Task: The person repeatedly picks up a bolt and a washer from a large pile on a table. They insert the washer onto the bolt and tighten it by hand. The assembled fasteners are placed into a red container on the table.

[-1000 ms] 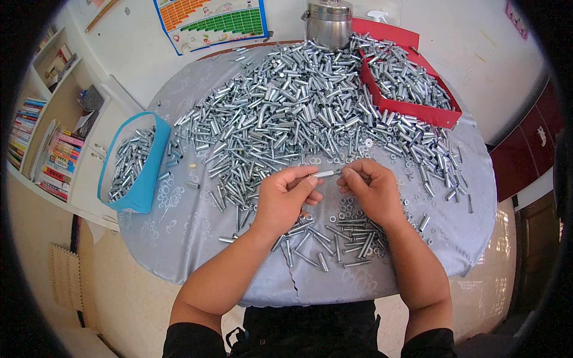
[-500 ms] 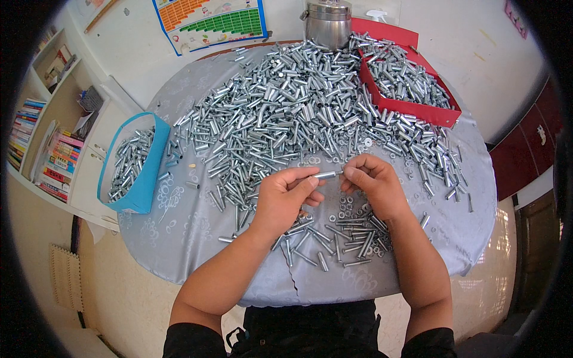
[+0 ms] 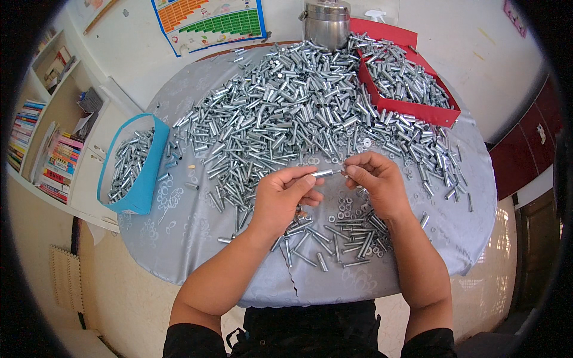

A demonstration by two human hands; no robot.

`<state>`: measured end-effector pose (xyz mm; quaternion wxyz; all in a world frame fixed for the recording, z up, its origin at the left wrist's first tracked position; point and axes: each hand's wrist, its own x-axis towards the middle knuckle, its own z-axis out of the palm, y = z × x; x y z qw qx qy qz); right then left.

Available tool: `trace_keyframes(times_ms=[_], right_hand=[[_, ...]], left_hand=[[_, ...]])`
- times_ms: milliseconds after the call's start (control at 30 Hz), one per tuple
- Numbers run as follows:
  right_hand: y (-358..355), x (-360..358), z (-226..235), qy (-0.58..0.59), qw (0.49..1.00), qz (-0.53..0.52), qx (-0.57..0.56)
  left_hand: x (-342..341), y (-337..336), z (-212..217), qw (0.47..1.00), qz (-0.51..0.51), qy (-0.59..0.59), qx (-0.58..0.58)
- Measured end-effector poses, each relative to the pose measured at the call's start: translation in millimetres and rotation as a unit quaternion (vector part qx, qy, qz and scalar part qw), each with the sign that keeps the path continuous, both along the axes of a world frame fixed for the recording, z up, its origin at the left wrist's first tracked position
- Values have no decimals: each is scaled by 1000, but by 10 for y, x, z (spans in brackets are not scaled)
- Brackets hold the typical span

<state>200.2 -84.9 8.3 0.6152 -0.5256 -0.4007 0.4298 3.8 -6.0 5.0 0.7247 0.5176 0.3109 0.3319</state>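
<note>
Between the thumb and fingers of my left hand [image 3: 285, 192] is a silver expansion bolt [image 3: 323, 173], its smooth metal sleeve lying nearly level and its thin end toward the right. My right hand [image 3: 375, 182] is pinched closed at that thin end; the small piece between its fingertips is too small to make out. Below the hands lie loose bolts [image 3: 337, 246] and small nuts [image 3: 345, 209]. Beyond them spreads a large heap of silver sleeves and bolts [image 3: 292, 110].
A blue box [image 3: 143, 188] of metal parts stands at the left, and a red box [image 3: 412, 108] of them at the back right. Behind the heap is a steel pot [image 3: 326, 27]. A grey cloth [image 3: 161, 250] covers the round table.
The right fingertips have shifted slightly at the thin end of the expansion bolt, and a bit more of that end shows. My left hand holds the sleeve almost as before.
</note>
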Motion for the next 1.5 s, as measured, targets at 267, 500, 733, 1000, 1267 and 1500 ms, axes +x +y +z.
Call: trace_keyframes(times_ms=[267,500,733,1000,1267,1500], right_hand=[[7,-30,-5,-3,999,32,-8],[-5,-88,40,-76,997,0,-30],[-24,-68,28,-124,992,10,-11],[-2,-43,94,-84,995,-43,34],[5,255,53,-143,963,-226,12],[5,331,-60,-354,903,-242,-11]], left_hand=[[-6,-6,-4,1000,-12,-11,-4],[-6,4,-1,1000,-11,0,-7],[-5,-3,-3,1000,-18,-4,-1],[1,-4,20,1000,-11,-2,8],[-6,37,8,999,33,-21,-17],[-15,20,0,999,19,-26,-6]])
